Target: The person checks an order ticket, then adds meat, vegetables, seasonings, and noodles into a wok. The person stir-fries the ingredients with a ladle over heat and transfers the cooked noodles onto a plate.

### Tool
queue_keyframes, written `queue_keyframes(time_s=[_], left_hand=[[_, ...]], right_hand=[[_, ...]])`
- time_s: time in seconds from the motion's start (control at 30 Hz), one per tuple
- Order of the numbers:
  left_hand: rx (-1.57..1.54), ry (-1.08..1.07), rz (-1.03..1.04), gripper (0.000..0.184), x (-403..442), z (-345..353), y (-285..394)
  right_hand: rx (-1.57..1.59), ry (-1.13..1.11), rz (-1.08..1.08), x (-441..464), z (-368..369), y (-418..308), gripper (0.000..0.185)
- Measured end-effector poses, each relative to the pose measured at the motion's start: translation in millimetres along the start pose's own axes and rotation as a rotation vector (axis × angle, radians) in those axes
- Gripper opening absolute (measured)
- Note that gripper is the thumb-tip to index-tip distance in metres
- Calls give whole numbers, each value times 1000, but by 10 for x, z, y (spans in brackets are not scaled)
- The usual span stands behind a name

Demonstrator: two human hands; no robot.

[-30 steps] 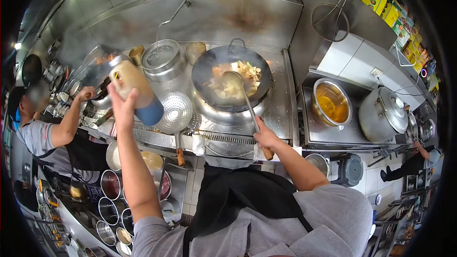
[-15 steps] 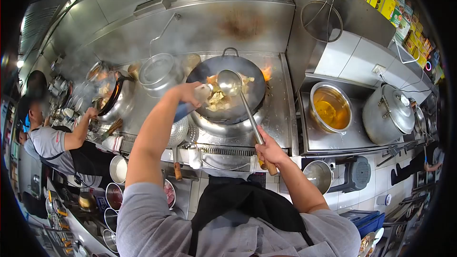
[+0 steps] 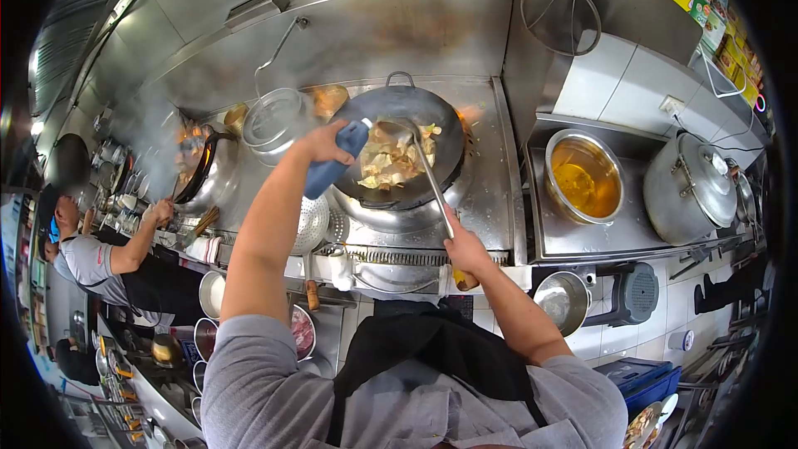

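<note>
My left hand (image 3: pixel 322 146) is wrapped round a blue bottle (image 3: pixel 339 160), which tilts with its white tip at the left edge of the food. Below that tip, pale chopped food (image 3: pixel 386 158) lies in a black wok (image 3: pixel 391 104) on the stove. My right hand (image 3: pixel 467 251) is closed on the handle of a long metal ladle (image 3: pixel 432 175), whose bowl rests among the food. A perforated strainer (image 3: pixel 311 221) stands left of the wok, partly behind my left forearm.
Orange liquid fills a steel pot (image 3: pixel 583 176) on the right counter beside a lidded pot (image 3: pixel 690 189). A lidded metal container (image 3: pixel 276 123) stands left of the wok. A co-worker (image 3: pixel 108 259) is at a smoking wok (image 3: pixel 204 168). Flames show at the wok's right.
The bottle was upright left of the wok, then swung right and tipped over it; its blue part now shows more clearly. The ladle bowl lifted from the food, then came back down.
</note>
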State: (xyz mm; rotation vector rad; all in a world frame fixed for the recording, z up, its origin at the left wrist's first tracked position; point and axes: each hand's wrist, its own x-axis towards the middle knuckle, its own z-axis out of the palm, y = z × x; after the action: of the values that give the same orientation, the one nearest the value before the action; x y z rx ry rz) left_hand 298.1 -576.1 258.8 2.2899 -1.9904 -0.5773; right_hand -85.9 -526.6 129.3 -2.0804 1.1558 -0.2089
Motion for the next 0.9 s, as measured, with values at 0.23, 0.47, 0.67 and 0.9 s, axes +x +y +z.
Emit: queue_keyframes(time_s=[0.23,0.47,0.67,0.9], left_hand=[[-9,-145,-33,101,-78,227,-249],[234,-281,-28,100,33,274,-257],[147,-151,-86,101,-302,192,-546],[-178,251,-88,101,-1242,28,-1020]], right_hand=[[825,-242,87,-167,-92,-3,80],[1035,-346,178,-426,-107,-285,81],[955,-316,167,-345,-45,-312,79],[213,36,113,250,247,-161,81]])
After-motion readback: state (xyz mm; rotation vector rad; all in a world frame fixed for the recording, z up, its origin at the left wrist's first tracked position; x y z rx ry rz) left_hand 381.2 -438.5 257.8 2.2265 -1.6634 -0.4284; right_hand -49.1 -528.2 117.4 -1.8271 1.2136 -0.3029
